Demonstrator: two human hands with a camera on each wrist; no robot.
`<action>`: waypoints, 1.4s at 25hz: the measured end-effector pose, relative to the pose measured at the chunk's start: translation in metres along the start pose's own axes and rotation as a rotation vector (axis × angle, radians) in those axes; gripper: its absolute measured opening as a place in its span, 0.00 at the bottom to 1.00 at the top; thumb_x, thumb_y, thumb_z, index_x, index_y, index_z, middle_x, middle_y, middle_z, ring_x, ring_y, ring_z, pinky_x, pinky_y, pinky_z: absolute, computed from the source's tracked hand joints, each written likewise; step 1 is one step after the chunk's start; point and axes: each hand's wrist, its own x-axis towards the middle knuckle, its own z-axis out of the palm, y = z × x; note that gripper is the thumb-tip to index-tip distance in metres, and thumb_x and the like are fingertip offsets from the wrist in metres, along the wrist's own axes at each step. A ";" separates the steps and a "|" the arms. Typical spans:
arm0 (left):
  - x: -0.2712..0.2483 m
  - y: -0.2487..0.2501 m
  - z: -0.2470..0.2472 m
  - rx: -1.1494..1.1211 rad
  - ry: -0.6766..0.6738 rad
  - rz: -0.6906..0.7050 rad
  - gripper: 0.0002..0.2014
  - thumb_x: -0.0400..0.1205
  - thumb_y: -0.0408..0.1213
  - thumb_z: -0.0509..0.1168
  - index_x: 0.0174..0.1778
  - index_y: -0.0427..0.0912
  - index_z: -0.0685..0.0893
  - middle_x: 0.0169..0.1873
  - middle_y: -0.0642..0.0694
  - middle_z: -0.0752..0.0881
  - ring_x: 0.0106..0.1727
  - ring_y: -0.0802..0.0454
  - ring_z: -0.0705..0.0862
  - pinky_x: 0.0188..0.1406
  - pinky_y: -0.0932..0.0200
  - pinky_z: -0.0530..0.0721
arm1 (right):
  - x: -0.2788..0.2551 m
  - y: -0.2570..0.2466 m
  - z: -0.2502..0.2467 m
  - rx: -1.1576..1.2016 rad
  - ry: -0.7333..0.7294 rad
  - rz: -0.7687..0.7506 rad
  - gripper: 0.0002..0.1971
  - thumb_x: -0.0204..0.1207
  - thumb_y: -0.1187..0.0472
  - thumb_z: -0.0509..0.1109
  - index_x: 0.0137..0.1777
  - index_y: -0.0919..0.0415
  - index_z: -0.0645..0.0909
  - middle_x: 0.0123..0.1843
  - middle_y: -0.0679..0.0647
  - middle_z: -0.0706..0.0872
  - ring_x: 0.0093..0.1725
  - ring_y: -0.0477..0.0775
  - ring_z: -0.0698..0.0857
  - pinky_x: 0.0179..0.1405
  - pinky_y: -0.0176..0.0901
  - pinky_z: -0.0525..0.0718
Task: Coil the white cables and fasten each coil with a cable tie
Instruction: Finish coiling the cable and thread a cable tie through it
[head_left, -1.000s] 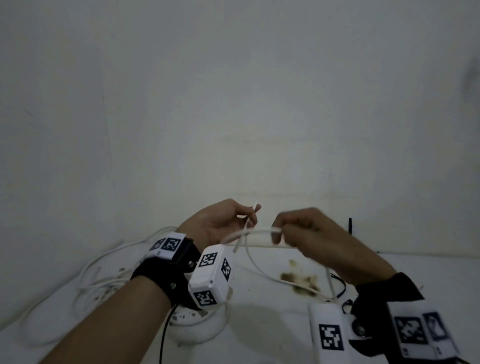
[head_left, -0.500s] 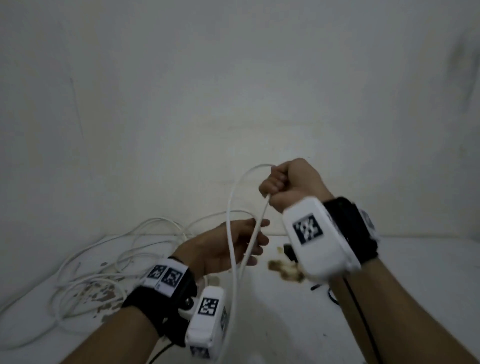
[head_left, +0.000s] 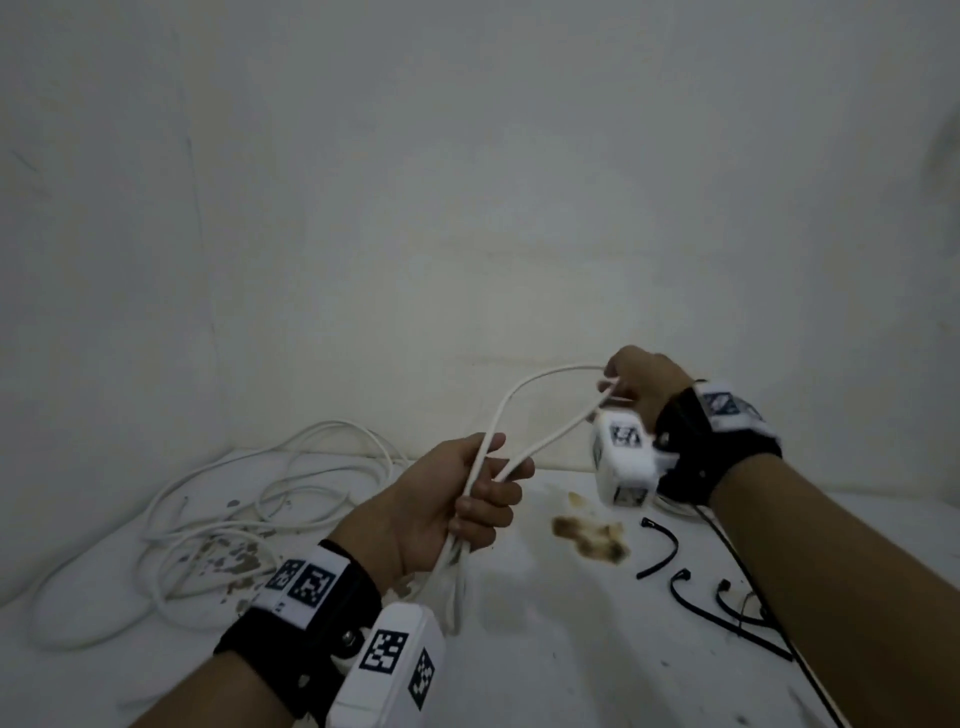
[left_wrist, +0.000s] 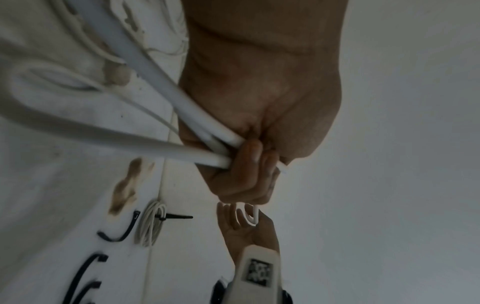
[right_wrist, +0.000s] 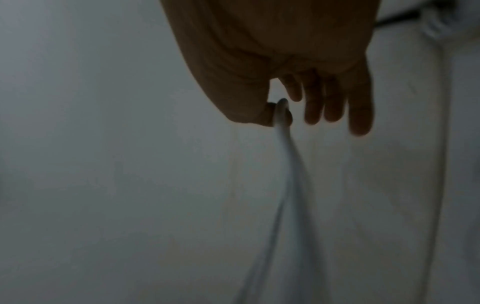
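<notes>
1. A loose heap of white cable (head_left: 249, 499) is shown spread over the left part of the worktop (head_left: 545, 649), reaching towards its back edge.
2. The left hand (head_left: 457, 506) is held above the middle of the worktop; its fingers (left_wrist: 241, 164) are curled round several strands of one cable (head_left: 524, 415), which is clamped in the fist, and the strands hang from the fist towards the worktop.
3. A brown stain (head_left: 592, 535) is seen on the worktop right of centre.
4. From the left fist a loop of the cable is carried up to the right hand (head_left: 641, 387), where it is pinched between thumb and forefinger; the other fingers (right_wrist: 335, 105) are left straight and free.
5. Black cable ties (head_left: 691, 597) are laid loose near the right edge of the worktop.
6. In the left wrist view a coiled bundle (left_wrist: 152, 224), already bound with a black tie, is shown lying near the back edge, beside one loose tie.
</notes>
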 end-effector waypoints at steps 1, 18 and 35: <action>0.001 0.003 0.000 0.046 0.057 0.020 0.16 0.84 0.47 0.56 0.42 0.38 0.78 0.18 0.50 0.67 0.12 0.59 0.66 0.07 0.70 0.61 | 0.001 0.004 -0.001 -0.277 0.053 -0.059 0.18 0.77 0.60 0.66 0.63 0.68 0.70 0.60 0.69 0.76 0.49 0.66 0.79 0.58 0.61 0.81; 0.016 0.027 -0.004 0.611 0.543 0.186 0.14 0.88 0.36 0.51 0.38 0.41 0.75 0.26 0.49 0.70 0.23 0.56 0.65 0.22 0.64 0.62 | -0.075 0.042 0.067 -0.557 -0.378 -0.315 0.04 0.81 0.65 0.65 0.53 0.62 0.80 0.44 0.62 0.87 0.37 0.57 0.85 0.39 0.52 0.91; -0.010 0.099 -0.001 0.043 0.447 0.398 0.16 0.86 0.44 0.58 0.32 0.45 0.72 0.14 0.56 0.59 0.11 0.60 0.57 0.10 0.67 0.52 | -0.010 0.109 -0.042 -1.272 -0.066 -0.263 0.10 0.85 0.53 0.60 0.53 0.61 0.71 0.52 0.57 0.84 0.54 0.61 0.86 0.46 0.43 0.79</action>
